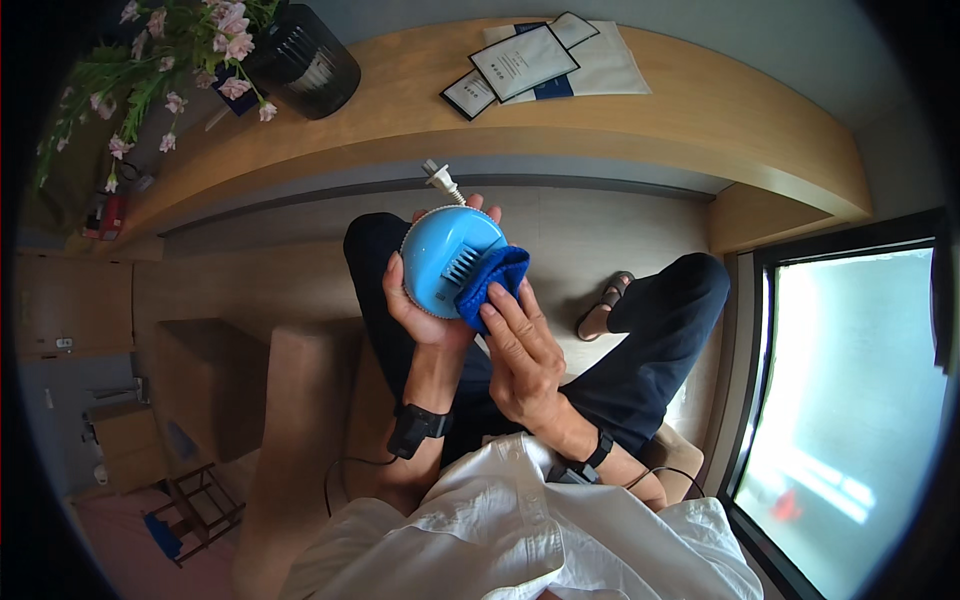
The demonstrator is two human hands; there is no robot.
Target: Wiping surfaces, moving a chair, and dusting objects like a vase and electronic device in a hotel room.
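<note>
A round, glossy light-blue plastic device [442, 244] with a slotted vent rests in my left hand [427, 319], whose fingers wrap around its rim and underside. From its far edge sticks a white power plug [442, 180] with metal prongs on a short cord. My right hand [525, 360] presses a folded dark-blue cloth [491, 281] against the lower right of the device, covering part of the vent's side. The fingertips lie on top of the cloth. Both hands are above my lap.
A curved-looking wooden desk [405, 124] spans ahead, bearing several printed packets [525, 64] and a black ribbed vase [307, 71] with pink flowers [232, 45]. To the left is a brown sofa armrest [300, 420]; a bright window [840, 390] is at the right.
</note>
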